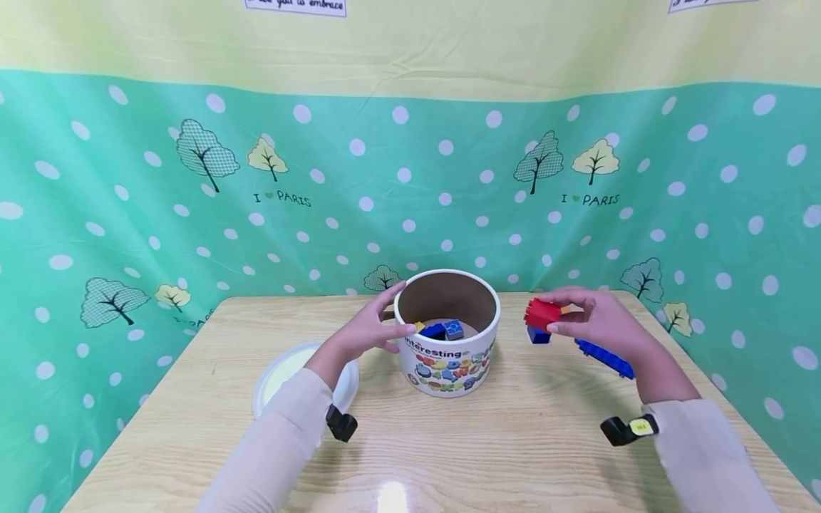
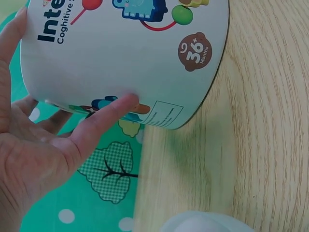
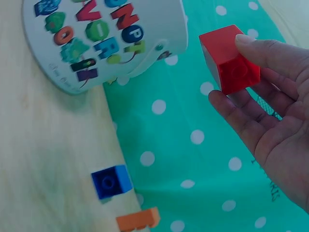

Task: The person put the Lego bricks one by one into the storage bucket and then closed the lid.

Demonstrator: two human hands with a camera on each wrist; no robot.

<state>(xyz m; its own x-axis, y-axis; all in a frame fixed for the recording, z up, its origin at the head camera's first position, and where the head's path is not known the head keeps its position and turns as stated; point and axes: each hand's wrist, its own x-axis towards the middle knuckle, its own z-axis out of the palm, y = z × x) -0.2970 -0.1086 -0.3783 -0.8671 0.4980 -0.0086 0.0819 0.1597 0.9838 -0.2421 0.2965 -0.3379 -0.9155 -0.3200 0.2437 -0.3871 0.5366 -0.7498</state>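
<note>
A white bucket (image 1: 442, 367) printed with colourful letters stands on the table, with blue and yellow blocks (image 1: 442, 330) inside. At its left side my left hand (image 1: 365, 329) rests against the bucket wall and rim, fingers spread and fairly straight; part of that hand is behind the bucket in the left wrist view. To the right of the bucket, my right hand (image 1: 593, 320) pinches a red block (image 3: 229, 58) between thumb and fingers. In the right wrist view a blue block (image 3: 111, 182) and an orange block (image 3: 137, 220) lie on the table below that hand.
A white round lid (image 1: 288, 367) lies on the table left of the bucket, partly under my left forearm. Near the right edge lies a long blue studded piece (image 1: 606, 358). A green dotted cloth (image 1: 410, 199) hangs behind the wooden table (image 1: 487, 456).
</note>
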